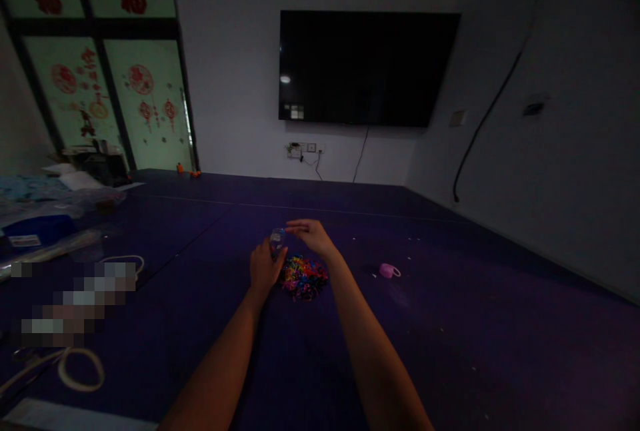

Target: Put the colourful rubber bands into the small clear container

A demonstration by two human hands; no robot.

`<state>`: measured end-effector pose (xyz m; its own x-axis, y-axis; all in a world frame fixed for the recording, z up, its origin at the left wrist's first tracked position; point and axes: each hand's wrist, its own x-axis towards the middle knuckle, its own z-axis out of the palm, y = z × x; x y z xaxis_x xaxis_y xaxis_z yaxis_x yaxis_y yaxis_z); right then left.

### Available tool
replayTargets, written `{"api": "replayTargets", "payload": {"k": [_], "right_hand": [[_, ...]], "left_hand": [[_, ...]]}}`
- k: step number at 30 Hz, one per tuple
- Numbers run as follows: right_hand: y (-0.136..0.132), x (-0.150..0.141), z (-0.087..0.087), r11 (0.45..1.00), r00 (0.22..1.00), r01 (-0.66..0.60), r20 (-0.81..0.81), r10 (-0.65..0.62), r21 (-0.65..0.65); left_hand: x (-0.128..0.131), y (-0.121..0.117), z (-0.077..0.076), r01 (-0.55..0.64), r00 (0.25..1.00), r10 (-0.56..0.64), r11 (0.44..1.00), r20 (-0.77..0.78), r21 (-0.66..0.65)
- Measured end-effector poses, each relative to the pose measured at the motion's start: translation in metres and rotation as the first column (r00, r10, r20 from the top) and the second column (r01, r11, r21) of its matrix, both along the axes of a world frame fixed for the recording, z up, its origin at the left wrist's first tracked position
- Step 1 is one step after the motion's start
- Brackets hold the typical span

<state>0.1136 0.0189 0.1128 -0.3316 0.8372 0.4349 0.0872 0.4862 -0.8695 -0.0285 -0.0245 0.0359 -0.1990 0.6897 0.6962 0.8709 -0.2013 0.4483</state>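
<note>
My left hand (263, 267) is wrapped round a small clear jar (277, 238), which stands a little above the dark purple surface or on it; I cannot tell which. Over by the jar's mouth, my right hand (311, 236) has its fingers pressed together and pointing left. Whatever its fingertips hold, if anything, is too small to name. Just below both hands lies a pile of small, brightly coloured rubber bands (303, 279). To the right, a pink lid with a loop (389, 271) lies on its own.
Tiny pale scraps dot the purple surface (450, 351) on the right. At the left are a white cable (83, 388), a blue item (40, 228) and plastic wrapping (90, 199). Small orange objects (195, 174) sit at the far edge, and a television (367, 68) hangs on the wall.
</note>
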Motion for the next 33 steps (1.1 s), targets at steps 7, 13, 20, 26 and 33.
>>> {"api": "replayTargets", "payload": {"k": [7, 13, 20, 26, 33], "right_hand": [[-0.005, 0.002, 0.005, 0.989, 0.99, -0.111, 0.103, 0.101, 0.1], [0.01, 0.007, -0.004, 0.973, 0.928, 0.063, 0.347, -0.14, 0.224], [0.007, 0.009, -0.029, 0.984, 0.774, 0.012, 0.621, -0.121, 0.177], [0.002, -0.002, -0.048, 0.989, 0.644, -0.088, 0.764, -0.033, 0.116], [0.003, -0.007, -0.052, 0.982, 0.597, -0.131, 0.802, -0.031, 0.136]], "left_hand": [[0.0, 0.003, -0.003, -0.036, 0.998, 0.033, 0.998, -0.046, -0.055], [-0.004, 0.005, -0.002, -0.06, 0.997, 0.062, 0.997, 0.038, -0.055], [-0.007, 0.004, -0.002, -0.091, 0.989, 0.098, 0.994, 0.113, -0.066], [-0.008, 0.004, -0.002, -0.067, 0.99, 0.077, 0.994, 0.122, -0.084], [-0.006, 0.004, -0.001, -0.048, 0.991, 0.058, 0.995, 0.119, -0.084]]}}
